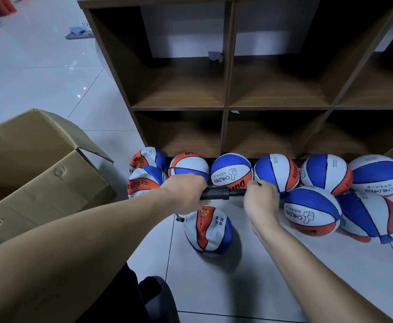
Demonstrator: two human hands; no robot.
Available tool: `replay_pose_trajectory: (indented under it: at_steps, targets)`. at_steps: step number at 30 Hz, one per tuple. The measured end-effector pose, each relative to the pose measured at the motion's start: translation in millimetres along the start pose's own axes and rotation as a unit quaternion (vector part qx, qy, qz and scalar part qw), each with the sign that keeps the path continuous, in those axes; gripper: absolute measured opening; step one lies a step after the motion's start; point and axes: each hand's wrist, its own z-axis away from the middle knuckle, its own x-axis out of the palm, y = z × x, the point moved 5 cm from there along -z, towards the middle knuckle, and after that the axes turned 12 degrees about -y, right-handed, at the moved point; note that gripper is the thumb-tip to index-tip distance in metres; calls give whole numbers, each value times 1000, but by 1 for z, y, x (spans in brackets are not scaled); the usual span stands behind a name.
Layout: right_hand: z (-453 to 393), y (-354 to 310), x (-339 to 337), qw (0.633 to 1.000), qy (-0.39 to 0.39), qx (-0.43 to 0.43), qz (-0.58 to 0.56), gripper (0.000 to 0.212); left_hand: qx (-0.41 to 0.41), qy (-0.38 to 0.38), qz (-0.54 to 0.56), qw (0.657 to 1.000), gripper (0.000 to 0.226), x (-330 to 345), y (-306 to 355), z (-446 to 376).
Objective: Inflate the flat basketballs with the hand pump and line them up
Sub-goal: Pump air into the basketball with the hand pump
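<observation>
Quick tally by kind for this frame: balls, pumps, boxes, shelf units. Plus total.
Basketballs: 9, namely six along the shelf base, one by the box, two at right, plus one flat ball near the hands
Hand pump: 1, held by both hands
Cardboard box: 1
Shelf unit: 1
Total: 12

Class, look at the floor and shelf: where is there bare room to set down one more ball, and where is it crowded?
Free: the floor tiles in front of the flat ball, below the right-hand balls, and the shelf compartments. Crowded: the strip along the shelf foot, where balls sit close together, and around both hands on the pump.
</observation>
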Motion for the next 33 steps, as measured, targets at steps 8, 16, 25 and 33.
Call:
replay_pose_trajectory:
  at_steps: [8,16,25,33]
  targets:
    - [13,0,21,999,-39,-7,-9,35,3,9,-12,1000,40,-2,11,3]
    - [13,6,29,997,-70,-7,-25,35,10,-8,-30,999,31,-4,12,1]
    - [-1,7,21,995,-93,6,-15,34,25,-6,-8,1000,21,-5,13,-2]
    - [-30,25,-33,991,-56,93,-76,38,-33,-34,-12,999,30,-2,-26,-5]
